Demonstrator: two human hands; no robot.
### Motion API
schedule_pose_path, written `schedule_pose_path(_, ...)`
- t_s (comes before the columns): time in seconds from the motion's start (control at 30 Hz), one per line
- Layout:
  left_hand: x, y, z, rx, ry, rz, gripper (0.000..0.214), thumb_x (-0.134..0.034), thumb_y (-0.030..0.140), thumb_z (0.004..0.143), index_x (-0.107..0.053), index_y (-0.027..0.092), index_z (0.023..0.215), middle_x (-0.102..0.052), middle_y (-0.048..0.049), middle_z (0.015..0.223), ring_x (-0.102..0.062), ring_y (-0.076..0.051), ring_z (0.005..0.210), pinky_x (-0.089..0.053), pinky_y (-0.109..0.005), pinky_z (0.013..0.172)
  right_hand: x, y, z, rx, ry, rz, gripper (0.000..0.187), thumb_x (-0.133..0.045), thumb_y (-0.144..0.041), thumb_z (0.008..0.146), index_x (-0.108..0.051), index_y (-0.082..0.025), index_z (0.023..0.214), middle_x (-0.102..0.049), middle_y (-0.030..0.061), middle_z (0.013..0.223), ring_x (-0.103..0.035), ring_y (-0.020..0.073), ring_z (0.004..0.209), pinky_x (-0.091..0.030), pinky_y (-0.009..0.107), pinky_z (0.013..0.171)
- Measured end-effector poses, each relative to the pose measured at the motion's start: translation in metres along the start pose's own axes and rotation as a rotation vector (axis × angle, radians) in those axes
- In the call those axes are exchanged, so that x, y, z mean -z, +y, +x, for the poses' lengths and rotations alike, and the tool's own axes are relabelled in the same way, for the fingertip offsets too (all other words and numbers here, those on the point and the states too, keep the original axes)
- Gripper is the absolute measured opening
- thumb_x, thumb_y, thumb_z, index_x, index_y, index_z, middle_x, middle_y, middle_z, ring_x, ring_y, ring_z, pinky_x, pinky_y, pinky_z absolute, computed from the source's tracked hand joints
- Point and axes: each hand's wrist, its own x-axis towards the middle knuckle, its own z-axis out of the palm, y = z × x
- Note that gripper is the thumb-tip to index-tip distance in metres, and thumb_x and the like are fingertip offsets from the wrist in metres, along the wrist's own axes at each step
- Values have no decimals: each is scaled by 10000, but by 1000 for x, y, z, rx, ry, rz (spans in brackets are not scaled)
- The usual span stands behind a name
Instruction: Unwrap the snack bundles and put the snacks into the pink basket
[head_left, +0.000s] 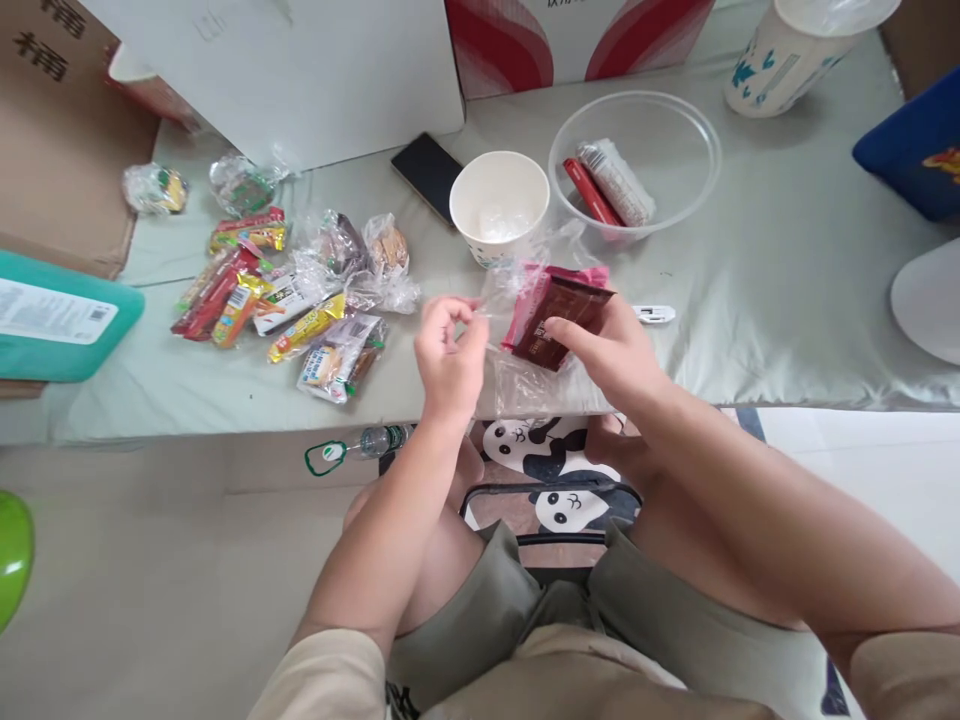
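My left hand (450, 360) is closed, thumb and fingers pinching the edge of a clear plastic bag (521, 385). My right hand (622, 350) grips a dark brown snack packet (574, 305), thumb on top. Behind the brown packet shows a pink packet (527, 300); whether it sits inside the clear bag I cannot tell. Just beyond both hands stands a white paper cup (499, 195) with something clear and crumpled inside. Past the right hand is a clear round plastic bowl (694, 200), holding a red packet (594, 192) and a silvery wrapped packet (619, 180).
Several wrapped snacks (304, 325) lie in a loose pile on the left. A black phone (427, 175) rests behind the paper cup. To the right lies a small white cutter (654, 314). Boxes (300, 80) line the back, and a patterned paper bucket (787, 60) stands back right.
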Motion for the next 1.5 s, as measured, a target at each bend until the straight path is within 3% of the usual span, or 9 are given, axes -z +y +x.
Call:
schedule_pose_path(0.27, 15, 6, 31, 464, 410, -579, 108, -543, 234, 676, -463, 222, 747, -537, 37, 732, -632, -127, 726, -530, -252, 680, 27, -4, 18, 82, 126, 219, 302, -701, -422, 760, -591, -259, 988, -722, 47, 975, -719, 262, 897, -627, 471, 829)
schedule_pose_path(0.43, 12, 11, 25, 448, 212, -553, 154, -578, 230, 636, -432, 219, 684, -520, 31, 706, -626, -128, 686, -544, -250, 663, 55, -35, 63, 422, 510, 153, 211, -585, -334, 881, -497, -279, 1065, -662, 67, 1146, -697, 203, 1089, -603, 395, 985)
schedule_pose_path(0.73, 4, 10, 18, 430, 5, -498, 161, -614, 243, 604, -460, 199, 619, -539, 3, 734, -658, -151, 724, -583, -269, 643, 87, -38, 72, 502, 680, -523, 455, -679, -385, 935, -533, -258, 1347, -543, 146, 1452, -501, 302, 1425, -340, 524, 1250)
schedule_pose_path(0.9, 5, 13, 17, 474, -128, -529, 80, -605, 240, 626, -557, 195, 671, -583, -11, 776, -707, -189, 792, -631, -335, 694, 41, -13, 23, 682, 225, -491, 385, -649, -385, 904, -580, -246, 1257, -661, 150, 1257, -628, 312, 1205, -501, 532, 1058)
schedule_pose_path(1.0, 7, 14, 14, 498, -260, -506, 76, -580, 250, 650, -545, 199, 694, -610, -26, 803, -741, -232, 839, -642, -417, 778, 20, -1, 7, 512, 62, -478, 680, -785, -494, 784, -518, -255, 1361, -636, 163, 1367, -632, 339, 1238, -533, 535, 1022)
schedule_pose_path(1.07, 10, 12, 15, 499, -281, -460, 99, -578, 253, 667, -494, 209, 694, -624, -26, 806, -753, -247, 837, -635, -450, 812, 16, 0, 6, 348, 91, -447, 483, -727, -497, 851, -583, -254, 1243, -728, 99, 1081, -710, 264, 935, -578, 453, 850)
schedule_pose_path(1.17, 17, 6, 23, 463, -150, -386, 200, -614, 254, 695, -417, 224, 694, -618, -1, 758, -739, -213, 767, -622, -386, 776, 21, -5, 11, 202, 222, -361, 240, -568, -482, 980, -633, -251, 972, -566, -35, 606, -535, 149, 521, -476, 324, 581)
schedule_pose_path(1.3, 26, 0, 32, 360, 75, -322, 257, -695, 363, 765, -473, 235, 744, -611, 9, 746, -706, -180, 748, -589, -297, 725, 32, -9, 17, 155, 326, -183, 304, -569, -549, 985, -636, -256, 938, -458, -58, 532, -414, 130, 440, -357, 295, 459)
schedule_pose_path(1.5, 33, -12, 22, 218, -200, 85, 520, -893, 205, 618, -693, 226, 1097, -741, -59, 1077, -718, -215, 982, -561, -308, 872, 38, -2, 21, 138, 346, -145, 305, -546, -567, 995, -634, -278, 955, -434, -55, 552, -389, 135, 421, -314, 304, 432)
